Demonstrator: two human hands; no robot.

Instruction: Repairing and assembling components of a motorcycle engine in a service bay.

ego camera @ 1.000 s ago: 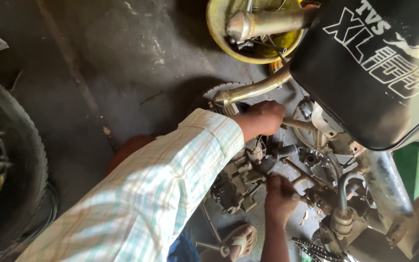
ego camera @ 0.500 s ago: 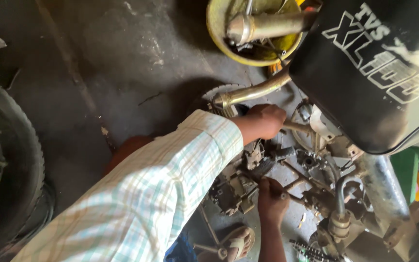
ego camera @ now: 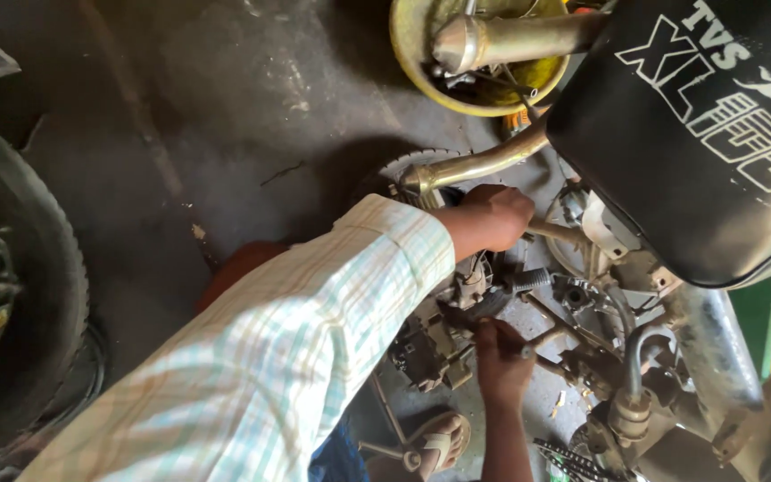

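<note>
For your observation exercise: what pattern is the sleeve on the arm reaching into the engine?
A pale checked sleeve, white with light blue-green and orange lines; head view.

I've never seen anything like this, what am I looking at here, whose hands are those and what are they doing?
The picture comes from a camera worn on a person's head, looking down at their own two hands. They are working on the engine area of a small motorbike, under its black seat.

The left hand, in a checked shirt sleeve, grips a metal rod or tool near the engine. The right hand, lower down, holds onto a thin metal bar among the parts; its fingers are partly hidden.

On the oily concrete floor stands a yellow bowl holding an exhaust pipe. A tyre shows at the left, a sandalled foot at the bottom, and a chain beside it.
</note>
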